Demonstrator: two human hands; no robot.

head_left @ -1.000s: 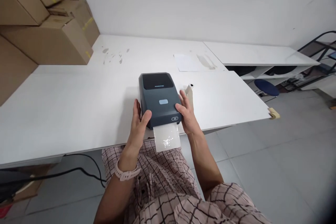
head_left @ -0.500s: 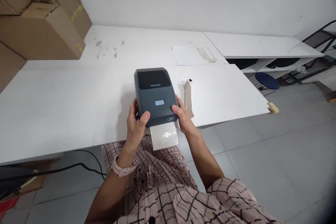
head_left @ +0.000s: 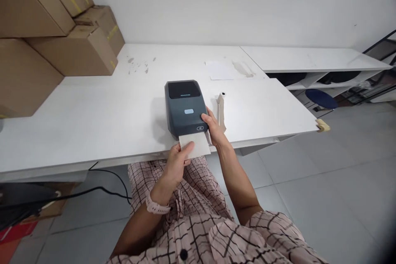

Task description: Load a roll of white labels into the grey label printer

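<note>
Printer (head_left: 185,112) and paper (head_left: 200,144) are best handled with the one braced and the other kept flat. The left hand (head_left: 177,161) pinches the paper, thumb on top; the right hand (head_left: 214,130) clasps the printer's near right side. The printer lies near the front edge of the table (head_left: 102,119), just beyond the left hand.

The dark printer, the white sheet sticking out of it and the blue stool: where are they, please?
Dark printer (head_left: 186,104): head view, middle of its top.
White sheet (head_left: 201,144): head view, its uncovered surface near the middle.
Blue stool (head_left: 321,98): head view, middle of its round seat.
</note>
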